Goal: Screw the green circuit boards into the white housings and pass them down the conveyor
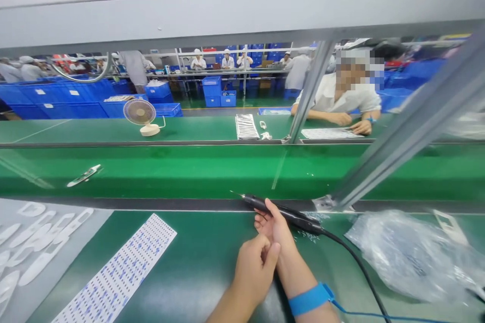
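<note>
My right hand (276, 227) has its thumb and fingers around a black electric screwdriver (299, 219), whose thin bit points left over the edge of the green conveyor. A blue wrist strap (308, 300) circles my right wrist, and a cord trails from it. My left hand (254, 268) is curled closed in front of my right palm and wrist. Whatever its fingers hold, if anything, is hidden. Small scattered screws (308, 237) lie just beneath and beside the screwdriver. Left of my hands, a white sheet with blue marks and rows of dark dots (117, 272) lies on the green bench.
White plastic frames (41, 257) lie on a grey mat at left. Clear plastic bags (411, 257) crowd the right. A slanted metal post (394, 141) rises beyond my hands. One slim part (84, 175) sits on the conveyor (182, 169). A fan (140, 113) and a co-worker (341, 96) are across it.
</note>
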A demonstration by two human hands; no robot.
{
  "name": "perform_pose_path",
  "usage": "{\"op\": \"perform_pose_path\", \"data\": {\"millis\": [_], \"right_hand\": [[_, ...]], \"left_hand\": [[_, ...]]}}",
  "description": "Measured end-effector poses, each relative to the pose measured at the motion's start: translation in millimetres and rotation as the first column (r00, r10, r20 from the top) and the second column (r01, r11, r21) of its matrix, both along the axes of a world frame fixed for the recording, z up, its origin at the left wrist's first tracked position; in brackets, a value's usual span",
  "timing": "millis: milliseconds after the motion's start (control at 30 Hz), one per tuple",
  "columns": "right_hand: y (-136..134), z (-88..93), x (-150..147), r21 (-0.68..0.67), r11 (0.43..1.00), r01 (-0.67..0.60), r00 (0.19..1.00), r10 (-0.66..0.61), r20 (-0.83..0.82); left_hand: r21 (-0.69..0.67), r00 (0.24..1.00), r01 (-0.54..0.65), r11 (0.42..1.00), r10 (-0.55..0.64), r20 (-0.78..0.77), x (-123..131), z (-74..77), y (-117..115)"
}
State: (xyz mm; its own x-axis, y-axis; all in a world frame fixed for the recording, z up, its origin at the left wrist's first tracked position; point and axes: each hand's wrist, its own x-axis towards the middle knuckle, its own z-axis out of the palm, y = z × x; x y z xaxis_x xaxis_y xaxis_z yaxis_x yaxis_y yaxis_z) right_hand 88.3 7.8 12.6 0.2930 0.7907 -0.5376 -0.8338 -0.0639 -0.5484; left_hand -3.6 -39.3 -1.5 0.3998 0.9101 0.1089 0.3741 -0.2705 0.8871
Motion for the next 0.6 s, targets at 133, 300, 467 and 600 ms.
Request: {"op": "perform_pose_path", "data": {"millis": [133, 300, 467, 600], "right_hand": [[1.1, 6.4, -2.0, -0.06, 0.998, 0.013, 0.997, -0.018, -0.074], [1.6, 4.2, -1.6, -0.063, 0.998, 0.02, 0.997, -0.025, -0.079], [1.7, 1.0, -1.6, -0.036, 0.999, 0.03, 0.997, -0.033, -0.074], [1.2, -1.6, -0.6, -0.031, 0.999, 0.016, 0.998, -0.018, -0.064]], "left_hand": [[0.01, 1.0, 0.01, 1.0, -0.01, 0.013, -1.4, -2.2, 0.9], [0.015, 1.0, 0.012, 1.0, -0.012, 0.006, -2.2, -5.3, 0.0], [0.011, 1.0, 0.019, 1.0, -0.019, -0.002, -1.4, -7.0, 0.0], [0.002, 1.0, 0.013, 1.0, -0.013, -0.001, -1.3, -7.1, -0.2]]}}
